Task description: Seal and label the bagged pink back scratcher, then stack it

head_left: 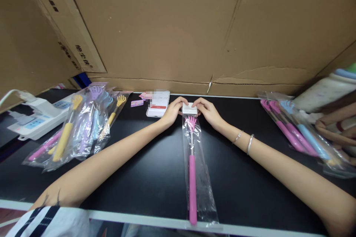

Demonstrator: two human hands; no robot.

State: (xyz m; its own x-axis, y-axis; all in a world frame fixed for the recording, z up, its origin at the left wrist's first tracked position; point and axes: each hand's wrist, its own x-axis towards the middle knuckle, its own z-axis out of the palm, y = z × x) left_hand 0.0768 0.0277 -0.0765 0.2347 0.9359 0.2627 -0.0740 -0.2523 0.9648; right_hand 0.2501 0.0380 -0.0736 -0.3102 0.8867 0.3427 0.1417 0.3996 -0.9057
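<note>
Left hand and right hand pinch a white card onto the bag mouth, holding the pink scratcher flat on the table.

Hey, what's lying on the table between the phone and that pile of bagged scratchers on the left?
In the head view, a small pink label lies on the black table between the phone and the pile of bagged scratchers.

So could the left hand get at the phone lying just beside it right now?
Probably yes. The left hand rests at the top of the bagged pink back scratcher, and the phone lies right beside it on the black table, nothing between them.
</note>
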